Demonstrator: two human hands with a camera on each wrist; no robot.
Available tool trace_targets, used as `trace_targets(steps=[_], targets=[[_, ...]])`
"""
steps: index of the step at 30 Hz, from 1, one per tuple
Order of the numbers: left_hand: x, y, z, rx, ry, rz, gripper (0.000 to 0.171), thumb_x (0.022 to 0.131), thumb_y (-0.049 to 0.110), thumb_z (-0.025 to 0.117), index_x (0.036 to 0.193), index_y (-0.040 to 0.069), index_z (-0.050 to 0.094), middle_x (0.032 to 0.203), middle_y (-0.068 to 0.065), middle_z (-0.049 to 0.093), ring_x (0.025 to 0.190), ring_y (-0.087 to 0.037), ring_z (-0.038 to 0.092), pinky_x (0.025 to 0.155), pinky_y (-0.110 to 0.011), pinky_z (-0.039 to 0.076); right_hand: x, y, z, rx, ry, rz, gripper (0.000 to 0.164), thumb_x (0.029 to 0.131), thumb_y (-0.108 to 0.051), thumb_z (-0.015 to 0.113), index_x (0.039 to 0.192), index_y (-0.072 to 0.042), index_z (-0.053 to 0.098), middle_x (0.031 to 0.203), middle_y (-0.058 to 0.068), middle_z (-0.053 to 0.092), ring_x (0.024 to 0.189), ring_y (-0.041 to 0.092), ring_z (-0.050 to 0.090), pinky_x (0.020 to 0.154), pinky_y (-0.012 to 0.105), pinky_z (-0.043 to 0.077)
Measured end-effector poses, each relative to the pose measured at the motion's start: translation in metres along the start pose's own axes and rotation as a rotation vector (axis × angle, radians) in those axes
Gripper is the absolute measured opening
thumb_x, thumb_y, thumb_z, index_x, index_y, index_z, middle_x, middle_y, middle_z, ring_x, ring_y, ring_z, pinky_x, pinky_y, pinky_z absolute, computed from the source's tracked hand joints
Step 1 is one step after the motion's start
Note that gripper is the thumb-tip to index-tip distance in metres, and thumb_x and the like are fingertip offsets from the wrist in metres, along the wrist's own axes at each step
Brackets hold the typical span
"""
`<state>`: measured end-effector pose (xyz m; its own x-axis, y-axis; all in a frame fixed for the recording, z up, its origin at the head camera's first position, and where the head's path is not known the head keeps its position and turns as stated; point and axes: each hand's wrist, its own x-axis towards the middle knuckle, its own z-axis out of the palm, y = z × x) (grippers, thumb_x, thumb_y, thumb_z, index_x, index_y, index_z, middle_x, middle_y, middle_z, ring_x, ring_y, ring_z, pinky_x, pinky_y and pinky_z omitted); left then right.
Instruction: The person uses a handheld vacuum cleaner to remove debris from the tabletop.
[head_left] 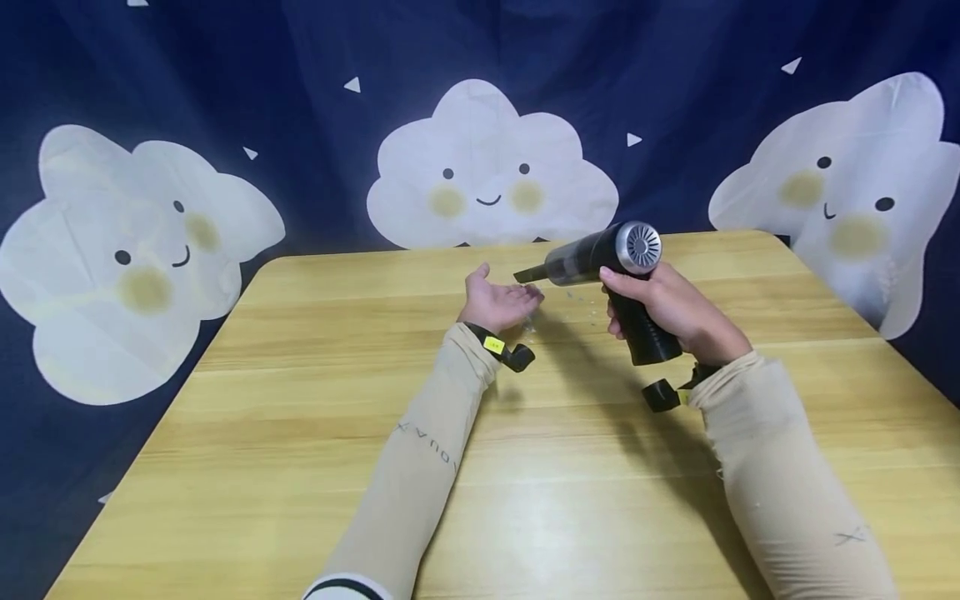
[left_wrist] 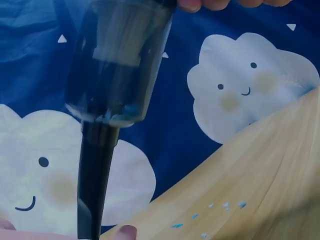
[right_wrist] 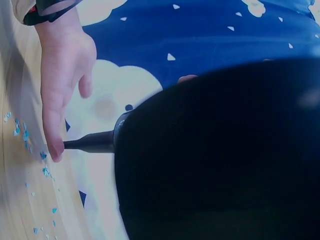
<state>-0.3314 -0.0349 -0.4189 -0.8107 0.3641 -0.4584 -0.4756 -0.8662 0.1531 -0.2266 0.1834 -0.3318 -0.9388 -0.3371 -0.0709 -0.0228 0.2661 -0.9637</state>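
My right hand (head_left: 675, 308) grips the black handle of a handheld vacuum cleaner (head_left: 588, 257), thumb over the side under its silver round vent. Its narrow nozzle (right_wrist: 95, 142) points left, with the tip right at the fingertips of my left hand (head_left: 501, 302). That hand is turned palm up above the table, fingers stretched out and thumb apart. Bits of blue and white show inside the clear dust cup (left_wrist: 120, 65) in the left wrist view. Small blue and white paper scraps (right_wrist: 26, 134) lie scattered on the tabletop beneath the left hand and nozzle.
A light wood-grain table (head_left: 300, 433) with rounded far corners spans the view. Behind it hangs a dark blue curtain (head_left: 315, 50) printed with white clouds and small triangles. Both forearms reach in from the near side, each with a black wrist camera.
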Motion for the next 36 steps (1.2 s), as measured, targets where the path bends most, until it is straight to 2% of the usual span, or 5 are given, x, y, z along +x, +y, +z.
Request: trace_targets(steps=[10,18,27,32,36], targets=[[0.006,0.004,-0.003,0.145,0.011,0.085,0.082,0.097,0.056,0.033,0.148,-0.005,0.013,0.156,-0.022,0.014,0.142,-0.033,0.016,0.118,-0.042,0.015,-0.002,-0.001,-0.001,0.002,0.0,-0.01,0.042,0.097,-0.038,0.052,0.118,-0.002,0.042,0.071,0.011,0.056,0.058,0.02,0.061,0.058,0.035,0.055],[0.006,0.012,-0.005,0.143,-0.015,0.087,0.081,0.096,0.057,0.034,0.147,-0.004,0.019,0.155,-0.02,0.02,0.141,-0.033,0.02,0.117,-0.041,0.017,-0.001,-0.009,-0.001,-0.011,0.004,-0.008,0.036,0.097,-0.038,0.051,0.111,-0.004,0.045,0.071,0.011,0.056,0.059,0.021,0.06,0.059,0.035,0.054],[-0.007,0.022,0.001,0.281,-0.015,0.129,0.079,0.097,0.055,0.035,0.15,0.001,0.013,0.158,-0.016,0.013,0.142,-0.03,0.015,0.118,-0.041,0.015,-0.002,-0.014,-0.001,-0.059,0.029,0.015,0.043,0.095,-0.044,0.054,0.106,-0.003,0.048,0.072,0.01,0.058,0.062,0.022,0.061,0.061,0.038,0.053],[-0.02,0.028,0.0,0.483,-0.041,0.165,0.071,0.099,0.046,0.041,0.148,-0.001,0.02,0.155,-0.019,0.021,0.14,-0.032,0.022,0.116,-0.041,0.02,-0.003,-0.01,-0.002,-0.056,0.035,0.023,0.042,0.095,-0.043,0.054,0.104,-0.002,0.048,0.072,0.01,0.058,0.061,0.022,0.061,0.06,0.036,0.053],[-0.031,0.028,-0.011,0.905,-0.079,0.215,0.059,0.1,0.035,0.046,0.143,-0.003,0.031,0.148,-0.023,0.035,0.134,-0.034,0.035,0.112,-0.043,0.03,-0.003,-0.004,-0.002,-0.036,0.033,0.02,0.038,0.096,-0.039,0.053,0.103,-0.002,0.048,0.071,0.01,0.057,0.058,0.021,0.06,0.057,0.035,0.053]])
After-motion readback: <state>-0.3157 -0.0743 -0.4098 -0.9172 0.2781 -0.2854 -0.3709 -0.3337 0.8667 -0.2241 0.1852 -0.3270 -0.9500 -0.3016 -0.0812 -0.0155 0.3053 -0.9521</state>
